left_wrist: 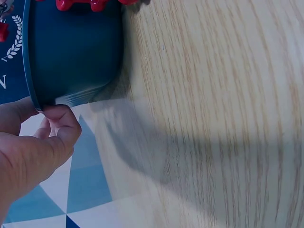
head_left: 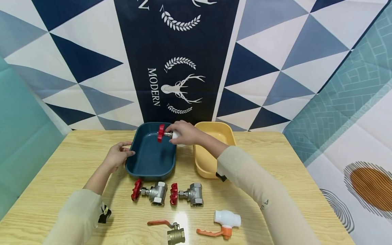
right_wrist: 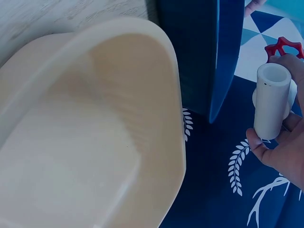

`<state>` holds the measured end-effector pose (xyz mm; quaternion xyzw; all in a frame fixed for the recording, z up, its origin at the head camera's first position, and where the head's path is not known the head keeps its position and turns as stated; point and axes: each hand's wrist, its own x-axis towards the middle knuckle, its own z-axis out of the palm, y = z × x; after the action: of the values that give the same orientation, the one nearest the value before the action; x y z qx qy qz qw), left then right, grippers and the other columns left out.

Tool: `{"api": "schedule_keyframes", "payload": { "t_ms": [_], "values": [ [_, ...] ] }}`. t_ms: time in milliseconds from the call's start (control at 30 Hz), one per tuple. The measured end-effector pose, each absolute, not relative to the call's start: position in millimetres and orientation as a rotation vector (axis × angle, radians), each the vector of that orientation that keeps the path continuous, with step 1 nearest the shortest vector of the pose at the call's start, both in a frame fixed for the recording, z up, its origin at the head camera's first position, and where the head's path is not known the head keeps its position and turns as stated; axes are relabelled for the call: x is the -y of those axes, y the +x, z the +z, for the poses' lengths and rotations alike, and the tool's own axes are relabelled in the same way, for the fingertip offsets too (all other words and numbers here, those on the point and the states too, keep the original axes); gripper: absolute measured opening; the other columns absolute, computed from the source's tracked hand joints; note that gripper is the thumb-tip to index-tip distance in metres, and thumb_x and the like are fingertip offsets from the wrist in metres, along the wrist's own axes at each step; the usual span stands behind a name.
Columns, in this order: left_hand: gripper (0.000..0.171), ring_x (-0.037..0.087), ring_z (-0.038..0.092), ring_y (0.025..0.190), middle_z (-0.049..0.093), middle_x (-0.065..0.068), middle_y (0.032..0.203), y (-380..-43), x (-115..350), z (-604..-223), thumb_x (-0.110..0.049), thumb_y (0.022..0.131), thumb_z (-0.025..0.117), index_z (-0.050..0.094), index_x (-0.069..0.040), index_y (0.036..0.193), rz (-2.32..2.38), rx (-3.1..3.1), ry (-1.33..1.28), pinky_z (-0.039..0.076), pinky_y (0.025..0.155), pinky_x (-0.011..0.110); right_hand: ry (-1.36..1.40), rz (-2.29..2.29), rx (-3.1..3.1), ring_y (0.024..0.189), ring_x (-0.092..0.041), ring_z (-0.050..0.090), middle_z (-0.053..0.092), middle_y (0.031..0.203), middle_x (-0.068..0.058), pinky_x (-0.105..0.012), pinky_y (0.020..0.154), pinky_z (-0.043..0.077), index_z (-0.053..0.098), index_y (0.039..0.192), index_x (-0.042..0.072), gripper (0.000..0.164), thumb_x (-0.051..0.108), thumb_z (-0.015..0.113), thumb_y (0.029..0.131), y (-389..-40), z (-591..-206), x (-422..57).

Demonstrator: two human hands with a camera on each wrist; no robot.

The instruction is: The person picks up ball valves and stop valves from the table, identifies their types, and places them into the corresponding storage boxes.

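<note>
My right hand (head_left: 187, 132) holds a white plastic valve (right_wrist: 271, 104) with a red handwheel (head_left: 160, 133), raised over the right rim of the dark blue tray (head_left: 151, 154). The fingers grip its white body, and the wheel points left over the tray. In the right wrist view, the valve's open pipe end faces the camera. At the tray's left side, my left hand (head_left: 117, 156) pinches the rim between thumb and fingers, seen closely in the left wrist view. Inside, the blue tray shows only its bare floor.
A yellow tray (head_left: 202, 160) stands right of the blue one, under my right forearm. In front lie two metal gate valves (head_left: 157, 194) (head_left: 195, 195) with red wheels, a brass ball valve (head_left: 176, 235) with a red lever, and a white ball valve (head_left: 227, 218) with an orange lever.
</note>
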<state>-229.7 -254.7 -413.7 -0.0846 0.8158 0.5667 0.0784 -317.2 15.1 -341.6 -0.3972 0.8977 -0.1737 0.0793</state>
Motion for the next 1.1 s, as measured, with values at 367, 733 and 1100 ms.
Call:
{"api": "schedule_keyframes", "payload": {
  "t_ms": [367,733,1100],
  "values": [
    [0.052,0.007,0.05,0.065,0.05,0.011,0.101,-230,256,-413,-0.007,0.093,0.053,0.033,0.003,0.14,1.685,-2.453,-0.269,0.044,0.052,0.023,-1.173,-0.496,-2.698,0.097,-0.018,0.047,0.059,0.108,-0.003,-0.027,0.074,0.04,0.061,0.122,0.019,0.038,0.029,0.066,0.085,-319,-342,-4],
    [0.052,0.008,0.052,0.067,0.05,0.012,0.102,-231,257,-413,-0.007,0.093,0.052,0.032,0.003,0.141,1.697,-2.436,-0.275,0.045,0.053,0.024,-1.161,-0.529,-2.704,0.096,-0.018,0.046,0.059,0.109,-0.003,-0.029,0.075,0.04,0.062,0.122,0.02,0.038,0.029,0.066,0.085,-326,-347,3],
    [0.052,0.009,0.055,0.07,0.05,0.015,0.105,-233,257,-416,-0.007,0.093,0.052,0.033,0.003,0.141,1.714,-2.425,-0.273,0.049,0.057,0.021,-1.148,-0.524,-2.679,0.098,-0.018,0.046,0.058,0.109,-0.004,-0.029,0.078,0.04,0.061,0.122,0.019,0.037,0.029,0.065,0.086,-331,-350,13]
  ]
}}
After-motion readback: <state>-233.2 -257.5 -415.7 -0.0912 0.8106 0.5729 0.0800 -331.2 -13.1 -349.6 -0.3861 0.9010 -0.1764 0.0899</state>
